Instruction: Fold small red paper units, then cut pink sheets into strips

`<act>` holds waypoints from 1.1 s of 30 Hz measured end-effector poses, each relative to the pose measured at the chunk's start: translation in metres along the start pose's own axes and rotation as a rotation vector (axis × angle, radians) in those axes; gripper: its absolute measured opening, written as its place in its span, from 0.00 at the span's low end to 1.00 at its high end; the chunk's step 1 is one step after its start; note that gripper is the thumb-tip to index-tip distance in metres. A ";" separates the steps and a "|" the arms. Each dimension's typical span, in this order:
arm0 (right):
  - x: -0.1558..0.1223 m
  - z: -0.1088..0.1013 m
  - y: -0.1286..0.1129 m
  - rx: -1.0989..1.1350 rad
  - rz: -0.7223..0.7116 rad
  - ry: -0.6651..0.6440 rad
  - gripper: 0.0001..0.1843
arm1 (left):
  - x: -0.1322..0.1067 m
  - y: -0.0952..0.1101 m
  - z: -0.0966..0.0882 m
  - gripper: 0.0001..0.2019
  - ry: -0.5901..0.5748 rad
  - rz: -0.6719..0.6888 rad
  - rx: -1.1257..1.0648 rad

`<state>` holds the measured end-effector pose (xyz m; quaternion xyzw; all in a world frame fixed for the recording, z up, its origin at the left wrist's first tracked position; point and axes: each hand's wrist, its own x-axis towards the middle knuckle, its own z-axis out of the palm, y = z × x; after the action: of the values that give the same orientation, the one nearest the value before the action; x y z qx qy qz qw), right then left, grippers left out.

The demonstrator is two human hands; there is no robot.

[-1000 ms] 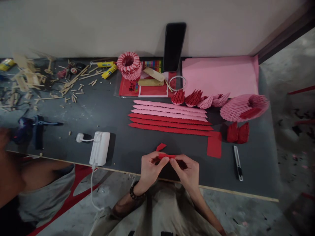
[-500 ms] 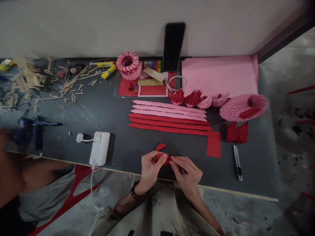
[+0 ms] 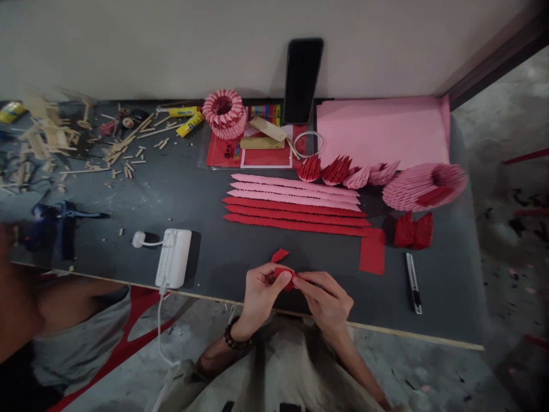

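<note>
My left hand (image 3: 261, 293) pinches a small folded piece of red paper (image 3: 286, 272) between thumb and fingers near the table's front edge. My right hand (image 3: 329, 302) has its fingertips closed on the right side of the same piece. Just beyond the left hand lies a small zigzag-edged red paper scrap (image 3: 280, 254). Farther back, pink paper strips (image 3: 295, 191) and red paper strips (image 3: 295, 220), folded together into jagged-edged rows, lie side by side. A flat red paper rectangle (image 3: 372, 252) touches their right end.
To the right are a box cutter (image 3: 414, 283), red folded bundles (image 3: 414, 230) and a pink paper ring (image 3: 424, 187). A phone (image 3: 303, 80) leans on the wall beside pink sheets (image 3: 381, 129). Left stand a white power bank (image 3: 173, 258), wood scraps (image 3: 51, 134) and another person's arm (image 3: 17, 286).
My right fingertips have shifted slightly on the red paper, and more of its face shows between my hands. Everything on the table stays in place.
</note>
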<state>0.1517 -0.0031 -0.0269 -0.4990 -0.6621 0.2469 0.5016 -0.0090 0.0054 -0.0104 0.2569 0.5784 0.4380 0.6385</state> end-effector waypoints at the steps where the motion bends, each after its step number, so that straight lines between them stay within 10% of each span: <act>1: 0.001 0.000 0.000 0.001 -0.001 -0.003 0.15 | 0.000 0.001 0.000 0.15 -0.003 -0.003 0.005; 8: 0.003 -0.011 0.004 0.077 0.091 -0.136 0.10 | 0.001 0.008 -0.001 0.16 -0.056 -0.007 0.102; 17: 0.008 -0.007 -0.012 0.048 0.411 -0.102 0.07 | -0.003 0.006 0.003 0.09 0.047 0.326 0.494; 33: 0.001 0.004 -0.005 0.042 0.410 0.040 0.05 | 0.000 -0.001 0.005 0.16 -0.056 0.063 0.188</act>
<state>0.1460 -0.0035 -0.0244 -0.6177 -0.5311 0.3475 0.4643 -0.0042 0.0058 -0.0097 0.3460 0.5906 0.3942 0.6133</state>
